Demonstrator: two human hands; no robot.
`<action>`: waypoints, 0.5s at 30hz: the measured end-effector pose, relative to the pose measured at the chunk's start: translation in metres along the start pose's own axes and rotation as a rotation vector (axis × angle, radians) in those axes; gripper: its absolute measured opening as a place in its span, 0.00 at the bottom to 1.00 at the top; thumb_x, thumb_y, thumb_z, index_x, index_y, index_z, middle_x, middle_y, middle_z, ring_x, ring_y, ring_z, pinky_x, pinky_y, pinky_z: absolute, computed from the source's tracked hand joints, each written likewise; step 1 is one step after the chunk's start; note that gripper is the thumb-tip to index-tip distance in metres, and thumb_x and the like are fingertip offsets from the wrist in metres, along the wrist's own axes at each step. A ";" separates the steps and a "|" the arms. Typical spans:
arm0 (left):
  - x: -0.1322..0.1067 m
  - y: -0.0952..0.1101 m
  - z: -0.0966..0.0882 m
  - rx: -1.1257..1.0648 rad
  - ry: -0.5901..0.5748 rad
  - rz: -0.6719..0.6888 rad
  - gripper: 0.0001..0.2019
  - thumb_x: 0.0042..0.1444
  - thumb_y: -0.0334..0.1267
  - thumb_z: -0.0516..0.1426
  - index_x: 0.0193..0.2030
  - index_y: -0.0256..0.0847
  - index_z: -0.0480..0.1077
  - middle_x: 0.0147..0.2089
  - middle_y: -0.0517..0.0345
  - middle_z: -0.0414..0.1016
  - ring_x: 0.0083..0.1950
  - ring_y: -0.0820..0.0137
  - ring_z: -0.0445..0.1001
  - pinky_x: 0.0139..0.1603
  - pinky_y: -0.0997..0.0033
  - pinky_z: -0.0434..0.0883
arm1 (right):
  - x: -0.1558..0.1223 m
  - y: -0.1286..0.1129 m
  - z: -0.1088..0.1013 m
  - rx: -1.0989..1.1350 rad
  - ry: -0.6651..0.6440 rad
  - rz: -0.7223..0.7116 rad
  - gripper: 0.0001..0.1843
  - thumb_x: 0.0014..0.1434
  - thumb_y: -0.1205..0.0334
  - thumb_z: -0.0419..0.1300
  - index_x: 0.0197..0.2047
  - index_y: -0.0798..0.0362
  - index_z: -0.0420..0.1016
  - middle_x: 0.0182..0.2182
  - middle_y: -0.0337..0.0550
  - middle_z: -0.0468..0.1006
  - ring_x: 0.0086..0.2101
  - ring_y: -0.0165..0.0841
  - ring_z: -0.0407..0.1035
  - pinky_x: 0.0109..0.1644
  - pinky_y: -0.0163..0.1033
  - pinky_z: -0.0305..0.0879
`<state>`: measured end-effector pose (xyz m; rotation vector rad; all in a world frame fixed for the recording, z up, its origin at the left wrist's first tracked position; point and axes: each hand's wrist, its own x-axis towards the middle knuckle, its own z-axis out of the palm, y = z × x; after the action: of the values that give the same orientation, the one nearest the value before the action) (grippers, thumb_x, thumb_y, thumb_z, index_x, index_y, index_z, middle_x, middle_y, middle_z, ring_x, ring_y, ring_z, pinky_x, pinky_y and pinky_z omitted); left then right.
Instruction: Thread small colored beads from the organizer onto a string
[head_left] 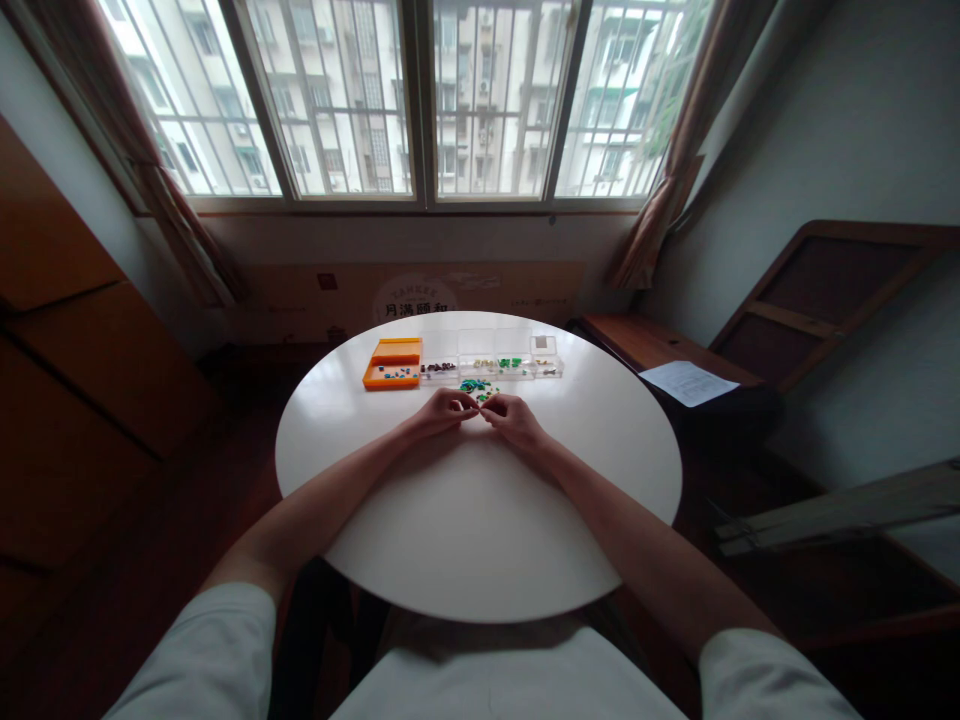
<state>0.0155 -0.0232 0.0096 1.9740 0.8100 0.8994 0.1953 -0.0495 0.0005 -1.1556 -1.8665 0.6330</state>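
My left hand (448, 408) and my right hand (510, 413) meet above the white round table, fingertips pinched close together. Whatever sits between the fingertips is too small to name. Just beyond them lies a loose pile of small green and teal pieces (474, 384). Behind the pile stands a row of clear plastic boxes (480, 372) with lids raised, holding dark, yellowish and green pieces. At the row's left end an orange box (393, 382) lies open with several small blue pieces in it.
The white round table (480, 540) reaches close to my body. Beyond it a printed cardboard panel (300, 300) leans under the barred window. To the right, a paper sheet (688, 383) rests on a dark wooden surface. An orange-brown cabinet (82, 370) stands at left.
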 end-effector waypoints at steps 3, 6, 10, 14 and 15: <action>0.001 -0.002 0.000 0.000 0.007 -0.002 0.17 0.47 0.45 0.61 0.35 0.31 0.75 0.21 0.60 0.69 0.20 0.80 0.63 0.20 0.82 0.59 | 0.000 0.002 0.000 0.015 0.001 0.002 0.10 0.52 0.59 0.58 0.31 0.58 0.74 0.24 0.42 0.74 0.25 0.29 0.66 0.30 0.34 0.62; 0.001 -0.004 0.000 -0.003 0.009 0.004 0.17 0.47 0.45 0.60 0.37 0.31 0.75 0.24 0.58 0.71 0.21 0.80 0.64 0.20 0.81 0.60 | 0.001 0.005 0.001 0.043 0.000 0.008 0.11 0.52 0.58 0.58 0.31 0.58 0.74 0.24 0.42 0.74 0.25 0.29 0.66 0.30 0.34 0.62; 0.001 -0.003 -0.001 -0.009 -0.015 0.010 0.17 0.48 0.45 0.60 0.37 0.31 0.75 0.26 0.56 0.72 0.21 0.80 0.65 0.21 0.81 0.61 | 0.002 0.008 0.001 0.069 -0.007 0.019 0.12 0.51 0.56 0.58 0.31 0.58 0.74 0.23 0.42 0.74 0.24 0.29 0.66 0.29 0.34 0.62; 0.000 -0.001 0.000 -0.005 -0.024 0.020 0.17 0.48 0.45 0.60 0.36 0.31 0.75 0.28 0.55 0.73 0.22 0.80 0.65 0.20 0.81 0.62 | 0.003 0.008 0.001 0.091 -0.012 0.033 0.13 0.51 0.56 0.58 0.31 0.58 0.73 0.22 0.41 0.73 0.24 0.29 0.66 0.28 0.34 0.63; 0.000 -0.001 0.000 0.000 -0.027 0.017 0.17 0.48 0.45 0.60 0.36 0.30 0.75 0.28 0.54 0.73 0.22 0.80 0.65 0.20 0.81 0.62 | 0.003 0.007 0.002 0.105 -0.009 0.039 0.13 0.51 0.55 0.58 0.30 0.58 0.73 0.22 0.41 0.73 0.24 0.29 0.66 0.28 0.34 0.63</action>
<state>0.0151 -0.0222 0.0088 1.9917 0.7795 0.8811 0.1970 -0.0438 -0.0049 -1.1250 -1.7999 0.7500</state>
